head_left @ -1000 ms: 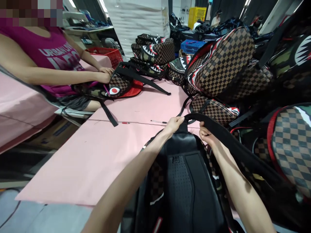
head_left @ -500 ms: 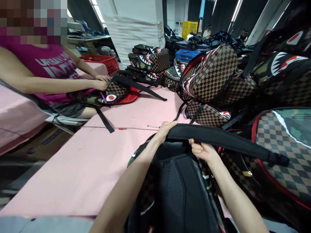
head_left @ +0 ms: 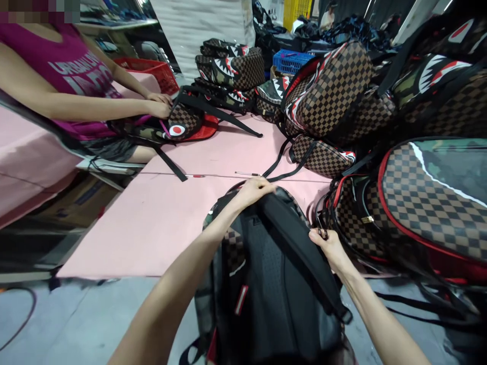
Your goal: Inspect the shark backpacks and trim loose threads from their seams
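Note:
A black backpack (head_left: 266, 268) with checkered and camouflage sides lies in front of me, its padded back panel facing up. My left hand (head_left: 256, 191) is closed at its top edge, gripping the upper end of a padded shoulder strap (head_left: 304, 248). That strap runs down the right side of the panel. Beside the right edge of the backpack, my right hand (head_left: 327, 246) is closed around a small dark tool (head_left: 321, 230) that looks like thread snips. Its details are partly hidden by my fingers.
Checkered backpacks (head_left: 437, 177) crowd the right, with more piled (head_left: 236, 71) behind. A pen (head_left: 247, 174) lies on the pink table (head_left: 152, 228). At left, a co-worker's hands (head_left: 160, 105) handle another bag (head_left: 186, 121). A blue crate (head_left: 291, 61) stands farther back.
The shoulder strap has swung down from across the top onto the back panel. My right hand has left the strap's underside and moved right and lower; my view has tilted down.

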The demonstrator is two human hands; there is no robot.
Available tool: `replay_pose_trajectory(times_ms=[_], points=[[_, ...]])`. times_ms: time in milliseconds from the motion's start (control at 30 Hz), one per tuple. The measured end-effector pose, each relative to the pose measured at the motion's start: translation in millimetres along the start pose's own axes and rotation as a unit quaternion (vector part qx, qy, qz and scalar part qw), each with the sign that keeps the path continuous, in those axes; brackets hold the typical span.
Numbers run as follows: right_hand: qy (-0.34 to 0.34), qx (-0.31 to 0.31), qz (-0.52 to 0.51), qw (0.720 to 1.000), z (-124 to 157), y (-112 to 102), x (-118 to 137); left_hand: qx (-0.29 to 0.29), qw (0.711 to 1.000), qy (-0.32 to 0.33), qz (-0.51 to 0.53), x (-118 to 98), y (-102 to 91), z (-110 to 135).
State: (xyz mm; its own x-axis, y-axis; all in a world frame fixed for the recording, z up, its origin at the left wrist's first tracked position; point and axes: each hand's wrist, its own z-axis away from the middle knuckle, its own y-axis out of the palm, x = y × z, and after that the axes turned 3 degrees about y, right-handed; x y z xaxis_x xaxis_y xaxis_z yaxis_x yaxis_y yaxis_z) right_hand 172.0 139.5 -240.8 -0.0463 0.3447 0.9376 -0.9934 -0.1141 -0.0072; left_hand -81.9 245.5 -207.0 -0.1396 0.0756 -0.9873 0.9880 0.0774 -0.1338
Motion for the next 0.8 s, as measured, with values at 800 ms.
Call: replay_pose_trajectory(times_ms=[800], points=[[-0.2,0.004,0.278,0.939,-48.4,59.3,42.3,-0.116,0.977,-0.153,0.088,53.1,101.6,162.9]])
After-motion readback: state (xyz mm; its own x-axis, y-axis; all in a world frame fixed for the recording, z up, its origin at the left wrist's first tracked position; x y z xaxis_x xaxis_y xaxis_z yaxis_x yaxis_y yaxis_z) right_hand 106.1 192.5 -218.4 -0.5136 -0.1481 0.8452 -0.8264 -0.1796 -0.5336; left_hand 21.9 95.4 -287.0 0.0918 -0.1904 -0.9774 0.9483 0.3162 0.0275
